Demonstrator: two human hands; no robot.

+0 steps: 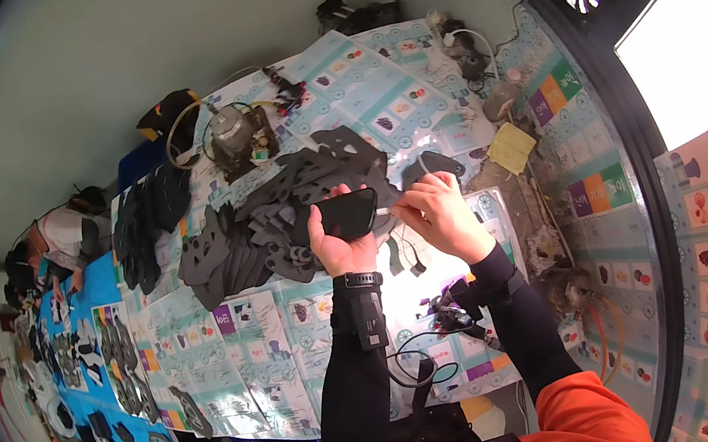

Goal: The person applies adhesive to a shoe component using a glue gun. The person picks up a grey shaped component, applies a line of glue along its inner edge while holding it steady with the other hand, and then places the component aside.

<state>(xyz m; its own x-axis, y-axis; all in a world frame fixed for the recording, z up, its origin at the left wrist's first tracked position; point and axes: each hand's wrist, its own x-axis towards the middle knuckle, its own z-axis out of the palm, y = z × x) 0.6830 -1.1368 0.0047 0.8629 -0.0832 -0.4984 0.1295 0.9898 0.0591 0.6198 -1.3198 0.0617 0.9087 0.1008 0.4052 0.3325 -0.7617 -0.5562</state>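
Observation:
My left hand point(343, 255), palm up, holds a flat black smartphone-like slab point(347, 215) with a glossy face and rounded corners. At the slab's right end, the fingertips of my right hand point(446, 217) pinch a small whitish piece point(383, 211); whether it is plugged in I cannot tell. Behind my left hand spreads a heap of dark grey cut-out pieces point(323, 170) with holes in them. One separate dark piece point(432, 168) lies just beyond my right hand. A black cable with a device point(453, 309) rests on the table between my forearms.
Printed sheets cover the table point(255, 357). At the back stands a metal pot point(230, 129) with a hose. Dark flat pieces point(148, 221) are stacked to the left. A yellow pad point(511, 148) lies at right. Beyond the blue table point(105, 288), another person point(70, 238) bends over.

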